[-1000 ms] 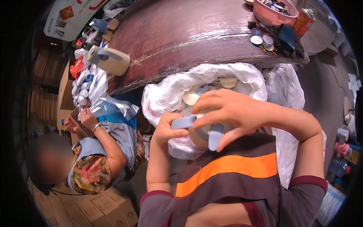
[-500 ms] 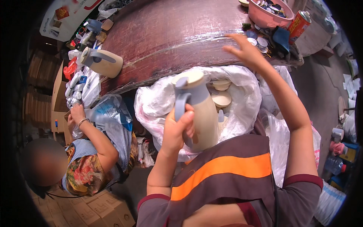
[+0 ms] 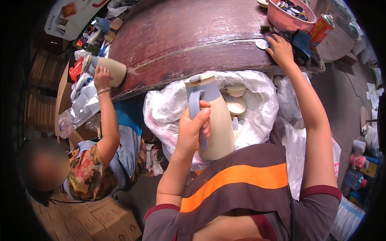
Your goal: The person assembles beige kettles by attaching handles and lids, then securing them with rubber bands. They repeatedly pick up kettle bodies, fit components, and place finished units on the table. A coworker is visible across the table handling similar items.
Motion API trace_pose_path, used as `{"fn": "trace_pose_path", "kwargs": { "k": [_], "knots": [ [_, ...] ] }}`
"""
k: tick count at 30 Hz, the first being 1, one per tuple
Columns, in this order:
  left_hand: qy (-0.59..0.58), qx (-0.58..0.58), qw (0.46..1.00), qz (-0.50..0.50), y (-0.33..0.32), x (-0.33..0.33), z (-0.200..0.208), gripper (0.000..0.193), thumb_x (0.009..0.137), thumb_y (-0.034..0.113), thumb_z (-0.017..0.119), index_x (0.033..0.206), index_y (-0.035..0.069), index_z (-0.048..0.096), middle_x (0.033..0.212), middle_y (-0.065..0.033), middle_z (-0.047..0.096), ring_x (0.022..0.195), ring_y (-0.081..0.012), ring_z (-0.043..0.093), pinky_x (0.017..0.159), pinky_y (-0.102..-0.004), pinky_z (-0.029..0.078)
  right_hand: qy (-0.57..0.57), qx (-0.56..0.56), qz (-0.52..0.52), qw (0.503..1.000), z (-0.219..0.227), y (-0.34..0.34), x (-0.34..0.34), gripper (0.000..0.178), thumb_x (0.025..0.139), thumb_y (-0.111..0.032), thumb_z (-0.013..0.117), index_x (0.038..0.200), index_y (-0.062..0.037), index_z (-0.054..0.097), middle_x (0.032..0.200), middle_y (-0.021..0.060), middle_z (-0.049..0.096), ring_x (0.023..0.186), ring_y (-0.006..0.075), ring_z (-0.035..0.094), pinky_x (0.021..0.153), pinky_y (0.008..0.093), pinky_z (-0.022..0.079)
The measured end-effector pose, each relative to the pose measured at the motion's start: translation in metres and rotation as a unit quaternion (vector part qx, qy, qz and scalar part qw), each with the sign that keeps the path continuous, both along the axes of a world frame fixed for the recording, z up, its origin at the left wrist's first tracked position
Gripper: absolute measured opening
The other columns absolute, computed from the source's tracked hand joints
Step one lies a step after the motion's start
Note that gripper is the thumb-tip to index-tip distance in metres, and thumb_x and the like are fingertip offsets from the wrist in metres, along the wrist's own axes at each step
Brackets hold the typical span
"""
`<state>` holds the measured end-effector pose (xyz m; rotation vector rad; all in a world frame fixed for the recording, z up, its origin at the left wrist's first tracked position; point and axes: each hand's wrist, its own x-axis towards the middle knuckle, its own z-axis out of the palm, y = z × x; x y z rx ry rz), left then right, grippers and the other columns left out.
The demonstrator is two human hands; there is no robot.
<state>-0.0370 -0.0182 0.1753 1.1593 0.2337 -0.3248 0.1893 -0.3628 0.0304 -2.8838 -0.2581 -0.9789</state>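
My left grip (image 3: 196,128) clamps a cream jug (image 3: 219,130); my right grip (image 3: 280,50), closure unclear, is at discs (image 3: 261,43) on the scratched maroon desk (image 3: 181,36), cartons (image 3: 86,219) stacked left.

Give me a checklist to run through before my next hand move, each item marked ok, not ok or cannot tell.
1. Left hand firmly round the jug handle: ok, fingers wrapped round it.
2. Right hand at the discs: ok, fingers over them.
3. Disc gripped: cannot tell, fingers hide it.
4. Co-worker's hand clear of your jug: ok, it is on the other jug.
5. Can clear of right hand: ok, apart.
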Motion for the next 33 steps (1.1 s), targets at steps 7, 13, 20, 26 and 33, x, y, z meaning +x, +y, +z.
{"fn": "trace_pose_path", "kwargs": {
  "k": [7,13,20,26,33],
  "knots": [
    [-0.029,0.050,0.998,0.031,-0.001,-0.014,0.002,0.023,0.092,0.021,0.062,0.106,0.004,0.054,0.062,0.0022,0.042,0.048,-0.0064,0.041,0.044,-0.0213,0.036,0.045,0.059,-0.016,0.997,0.022,-0.002,0.017,0.018,0.088,-0.026,0.058,0.086,-0.0109,0.067,0.084,0.0070,0.068,0.082,0.0279,0.066,0.071,0.0431,0.049],
    [-0.044,-0.014,0.994,0.098,0.009,-0.024,-0.013,0.038,0.102,0.035,0.041,0.112,0.001,0.055,0.064,-0.0025,0.051,0.050,-0.0100,0.048,0.046,-0.0238,0.041,0.151,0.389,0.096,0.904,0.047,0.035,-0.004,0.030,0.092,-0.032,0.057,0.100,-0.0062,0.068,0.087,0.0118,0.070,0.079,0.0216,0.068,0.072,0.0334,0.049],
    [-0.035,-0.047,0.993,0.104,0.017,-0.025,-0.019,0.041,0.104,0.033,0.032,0.116,-0.001,0.052,0.070,-0.0091,0.059,0.056,-0.0158,0.056,0.055,-0.0278,0.048,0.309,0.486,0.103,0.811,0.040,0.057,-0.011,0.031,0.087,-0.031,0.060,0.094,-0.0013,0.068,0.084,0.0067,0.070,0.080,0.0141,0.067,0.070,0.0274,0.048],
    [-0.023,-0.058,0.995,0.080,0.030,-0.027,-0.023,0.040,0.102,0.022,0.041,0.137,0.003,0.038,0.076,-0.0100,0.063,0.063,-0.0162,0.063,0.060,-0.0290,0.054,0.458,0.530,0.239,0.672,0.104,0.124,-0.107,0.028,0.090,-0.033,0.057,0.096,-0.0082,0.069,0.101,0.0010,0.070,0.085,0.0076,0.061,0.071,0.0233,0.044],
    [-0.051,-0.018,0.998,0.023,0.036,-0.021,-0.014,0.052,0.100,0.019,0.047,0.146,0.004,0.027,0.089,-0.0089,0.066,0.073,-0.0126,0.065,0.061,-0.0254,0.054,0.552,0.580,0.412,0.435,0.119,0.182,-0.185,0.019,0.086,-0.014,0.059,0.074,0.0006,0.062,0.102,0.0036,0.066,0.081,0.0067,0.052,0.072,0.0232,0.042]
  ]
}}
